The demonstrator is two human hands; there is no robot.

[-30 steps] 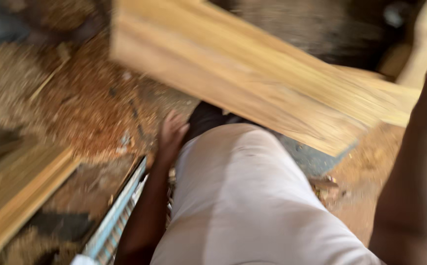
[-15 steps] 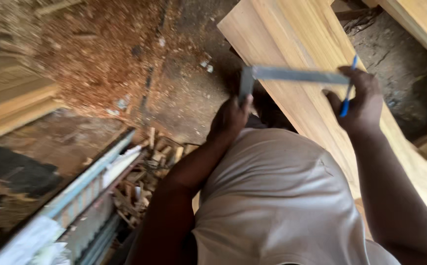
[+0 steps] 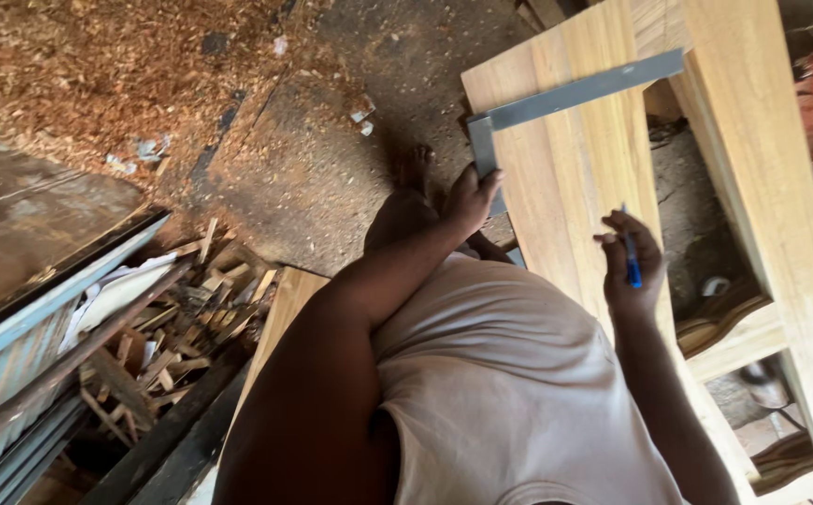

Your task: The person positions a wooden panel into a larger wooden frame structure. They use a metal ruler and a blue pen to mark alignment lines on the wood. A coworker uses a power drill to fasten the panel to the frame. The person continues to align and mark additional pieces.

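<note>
On plank [image 3: 570,178], square [image 3: 575,93] under left grip [image 3: 470,198]

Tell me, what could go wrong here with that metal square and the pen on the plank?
The left hand holds the grey metal square only by its short leg at the plank edge, so the long blade could pivot and skew any line.

The right hand holds the blue pen away from the blade, so a mark might land off it.

A bare foot stands on the floor amid shavings, where splinters could hurt it.
</note>
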